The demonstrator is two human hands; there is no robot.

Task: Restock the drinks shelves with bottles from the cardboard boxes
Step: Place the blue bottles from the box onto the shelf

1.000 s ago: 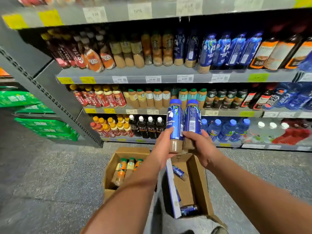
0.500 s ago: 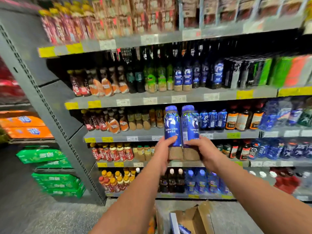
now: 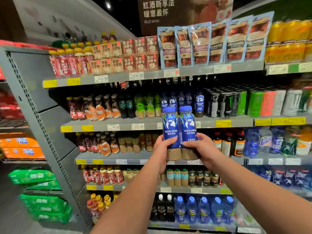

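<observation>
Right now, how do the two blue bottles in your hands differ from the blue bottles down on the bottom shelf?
The held coffee bottles wear a dark blue wrap with brown drink showing below it; the bottom-shelf bottles are pale, see-through blue. The held coffee bottles are gripped, one in the left hand, one in the right hand; the bottom-shelf bottles stand in a row. Both kinds have blue caps.

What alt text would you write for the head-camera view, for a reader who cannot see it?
The left hand and right hand hold two blue luckin coffee bottles side by side before grey shelves packed with drinks. Matching bottles stand on the shelf behind them.
</observation>
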